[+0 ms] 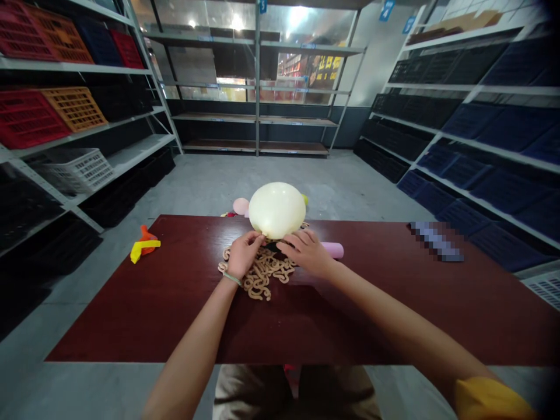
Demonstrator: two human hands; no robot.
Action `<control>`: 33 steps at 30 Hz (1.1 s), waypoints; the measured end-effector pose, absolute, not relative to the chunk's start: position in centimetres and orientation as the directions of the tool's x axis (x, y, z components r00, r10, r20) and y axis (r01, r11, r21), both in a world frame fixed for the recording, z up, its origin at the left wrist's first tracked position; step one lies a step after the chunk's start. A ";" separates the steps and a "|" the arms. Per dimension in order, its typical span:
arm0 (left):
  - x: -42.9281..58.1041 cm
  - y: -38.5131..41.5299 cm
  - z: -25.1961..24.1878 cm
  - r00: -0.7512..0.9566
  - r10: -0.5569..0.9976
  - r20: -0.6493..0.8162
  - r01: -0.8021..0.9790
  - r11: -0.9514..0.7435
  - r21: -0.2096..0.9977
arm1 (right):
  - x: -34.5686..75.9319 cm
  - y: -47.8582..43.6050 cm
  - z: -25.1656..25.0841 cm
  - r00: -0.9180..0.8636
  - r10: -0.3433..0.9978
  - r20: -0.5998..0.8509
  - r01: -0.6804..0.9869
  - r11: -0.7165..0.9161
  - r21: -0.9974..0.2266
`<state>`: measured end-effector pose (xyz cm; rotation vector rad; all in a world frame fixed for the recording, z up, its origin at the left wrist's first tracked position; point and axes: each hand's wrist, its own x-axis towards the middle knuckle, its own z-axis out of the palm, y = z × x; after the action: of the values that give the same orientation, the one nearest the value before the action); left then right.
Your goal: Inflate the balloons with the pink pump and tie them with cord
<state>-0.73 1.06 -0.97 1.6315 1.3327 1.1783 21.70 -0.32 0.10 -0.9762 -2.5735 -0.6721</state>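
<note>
A pale yellow inflated balloon [277, 210] stands over the middle of the table. My left hand [245, 254] pinches it at its neck, low on the left side. Fingers of my right hand [308, 251] are stretched and slightly apart at the balloon's lower right edge; the thumb is hidden. Below and between both hands lies a heap of tan, curly wooden-looking pieces [260, 277]. A purple cylinder [335, 250] sticks out behind my right hand. Something dark shows between the hands, too covered to name.
The dark red table [175, 315] holds limp yellow [142, 249] and orange balloons [147, 234] at left and a blurred bluish item [435, 241] at right. A pink balloon [240, 205] shows beyond the far edge. Shelves with crates [74, 109] flank both sides.
</note>
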 end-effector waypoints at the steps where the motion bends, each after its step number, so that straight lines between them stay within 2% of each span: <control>1: -0.7 1.0 -0.9 0.042 0.977 0.208 0.342 -0.209 0.916 | 21.7 -0.7 -0.5 -0.730 0.553 0.402 0.672 0.688 0.274; 5: -0.6 0.8 -0.6 0.019 0.980 0.199 0.353 -0.193 0.915 | 21.5 -1.9 -2.4 -0.733 0.584 0.350 0.663 0.728 0.174; 13: -0.6 0.8 -1.0 0.033 0.975 0.220 0.371 -0.216 0.903 | 20.3 -1.8 -2.0 -0.766 0.550 0.331 0.631 0.743 0.224; 15: -0.6 0.8 -0.9 0.024 0.976 0.218 0.384 -0.210 0.899 | 20.2 -1.6 -0.8 -0.755 0.554 0.352 0.623 0.773 0.121; 16: -0.6 0.7 -0.8 0.020 0.976 0.215 0.392 -0.206 0.897 | 20.3 -1.6 0.1 -0.721 0.572 0.391 0.629 0.777 0.023; 19: -0.5 0.7 -0.6 0.003 0.980 0.200 0.402 -0.184 0.897 | 21.0 -1.3 3.9 -0.465 0.727 0.505 0.605 0.678 -0.418; 20: -0.5 0.7 -0.7 0.003 0.981 0.195 0.397 -0.180 0.900 | 21.3 -1.1 5.3 -0.375 0.793 0.480 0.576 0.605 -0.550; 21: -0.5 0.7 -0.7 0.005 0.982 0.191 0.389 -0.178 0.904 | 21.5 -0.9 6.6 -0.345 0.851 0.395 0.550 0.525 -0.650; 22: -0.4 0.8 -0.8 0.010 0.982 0.189 0.380 -0.178 0.908 | 21.7 -0.7 7.7 -0.347 0.885 0.310 0.531 0.458 -0.713; 25: -0.4 0.8 -1.0 0.026 0.980 0.196 0.362 -0.192 0.912 | 22.1 -0.1 10.0 -0.340 0.917 0.209 0.490 0.363 -0.793; 30: -0.4 0.8 -1.1 0.017 0.977 0.214 0.375 -0.205 0.904 | 22.0 -0.2 12.8 -0.343 0.890 0.300 0.411 0.429 -0.804; 33: -0.4 0.8 -1.2 0.034 0.978 0.208 0.363 -0.206 0.909 | 22.0 -0.5 15.1 -0.348 0.876 0.334 0.422 0.464 -0.779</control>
<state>-0.40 0.85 -1.19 1.6457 1.3780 1.1708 22.01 -0.54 15.12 -1.0815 -1.9516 0.7578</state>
